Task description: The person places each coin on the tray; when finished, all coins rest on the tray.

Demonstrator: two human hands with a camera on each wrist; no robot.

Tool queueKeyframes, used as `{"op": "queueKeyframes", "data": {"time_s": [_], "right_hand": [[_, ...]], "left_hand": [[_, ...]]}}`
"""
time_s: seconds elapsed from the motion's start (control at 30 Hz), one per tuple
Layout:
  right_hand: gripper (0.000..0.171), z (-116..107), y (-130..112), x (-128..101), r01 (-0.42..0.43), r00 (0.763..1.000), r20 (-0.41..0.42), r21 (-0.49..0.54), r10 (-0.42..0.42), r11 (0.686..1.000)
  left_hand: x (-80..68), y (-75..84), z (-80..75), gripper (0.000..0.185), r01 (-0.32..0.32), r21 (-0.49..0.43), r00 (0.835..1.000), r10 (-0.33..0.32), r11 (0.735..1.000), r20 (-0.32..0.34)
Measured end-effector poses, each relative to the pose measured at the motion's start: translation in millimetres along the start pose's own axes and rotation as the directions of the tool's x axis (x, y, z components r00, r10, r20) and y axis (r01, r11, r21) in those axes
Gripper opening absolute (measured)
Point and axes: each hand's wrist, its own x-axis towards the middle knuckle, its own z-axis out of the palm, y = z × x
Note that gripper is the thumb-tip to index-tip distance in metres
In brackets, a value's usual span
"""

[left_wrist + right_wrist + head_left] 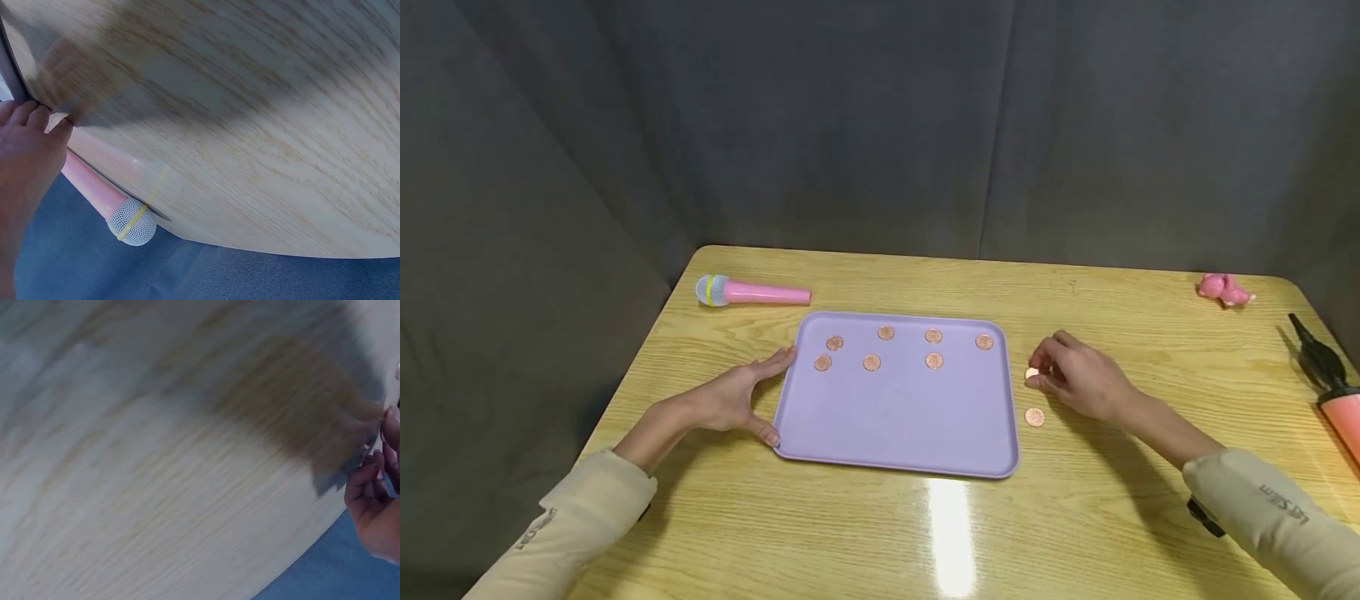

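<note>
A lilac tray (898, 412) lies on the wooden table, with several copper-coloured coins (871, 362) in two rough rows across its far half. At its left side, my left hand (730, 400) touches the rim, fingertips higher up and thumb near the lower left corner. Just beyond the tray's right edge my right hand (1086, 379) pinches a copper-coloured coin (1031, 375) between thumb and fingers, low over the table. A second loose coin (1034, 417) lies flat below it. In the right wrist view the right hand (375, 494) has curled fingers; the coin is hard to make out there.
A pink toy microphone (767, 293) lies behind the tray at the far left. Toward the far right corner sits a small pink figure (1223, 289). A pump-like thing with a black nozzle (1321, 360) and orange-pink body (1345, 421) lies at the right edge.
</note>
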Motion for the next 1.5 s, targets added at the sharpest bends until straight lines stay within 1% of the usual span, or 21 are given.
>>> {"op": "queueKeyframes", "data": {"time_s": [0.1,0.17,0.23,0.33,0.4,0.5,0.53,0.67,0.77,0.9,1.1,1.5], "right_hand": [[0.017,-2.3,-2.6,5.2,-0.056,0.998,0.018,0.134,0.054,0.989],[0.016,-2.0,-4.7,10.2,-0.110,0.994,0.018,0.228,0.108,0.967],[0.015,-1.7,-7.9,16.0,-0.165,0.985,0.008,0.312,0.171,0.936],[0.014,-0.8,-14.5,25.6,-0.230,0.969,-0.006,0.354,0.248,0.906],[0.013,0.2,-20.2,31.6,-0.260,0.960,-0.001,0.377,0.282,0.889],[0.011,3.5,-30.0,38.5,-0.273,0.957,0.022,0.394,0.288,0.878],[0.010,5.3,-33.1,40.0,-0.269,0.959,0.030,0.398,0.280,0.877],[0.004,12.1,-42.0,43.3,-0.234,0.971,0.050,0.384,0.233,0.893],[0.004,16.4,-44.1,43.2,-0.207,0.978,0.054,0.362,0.201,0.909],[0.005,18.5,-44.5,41.9,-0.193,0.981,0.055,0.348,0.186,0.918],[0.004,19.6,-44.5,40.4,-0.191,0.982,0.072,0.334,0.177,0.923],[0.005,21.9,-43.5,37.9,-0.198,0.980,0.088,0.339,0.179,0.920]], "left_hand": [[-0.3,-0.5,0.9,0.126,0.000,-0.004,1.000,0.000,1.000,0.002],[-0.8,-1.0,1.2,0.126,0.000,-0.004,1.000,0.000,1.000,0.002],[-1.3,-1.4,1.1,0.126,-0.002,-0.003,1.000,0.002,1.000,-0.002],[-1.4,-1.6,0.6,0.126,-0.005,0.006,1.000,0.005,1.000,-0.009],[-0.8,-1.4,0.2,0.126,-0.011,0.011,1.000,0.011,1.000,-0.011],[0.3,-1.2,0.0,0.126,-0.018,0.011,1.000,0.018,1.000,-0.007],[0.6,-1.1,0.1,0.126,-0.021,0.010,1.000,0.021,1.000,-0.007],[0.9,-0.9,0.7,0.126,-0.027,0.008,1.000,0.027,1.000,-0.006],[0.1,-0.6,1.0,0.127,-0.020,0.004,1.000,0.020,1.000,-0.007],[-0.3,-0.9,0.8,0.127,-0.017,-0.001,1.000,0.017,1.000,-0.008],[0.0,-2.4,0.4,0.126,-0.027,0.001,1.000,0.027,1.000,-0.010],[0.0,-2.2,0.4,0.126,-0.013,-0.001,1.000,0.013,1.000,-0.006]]}}
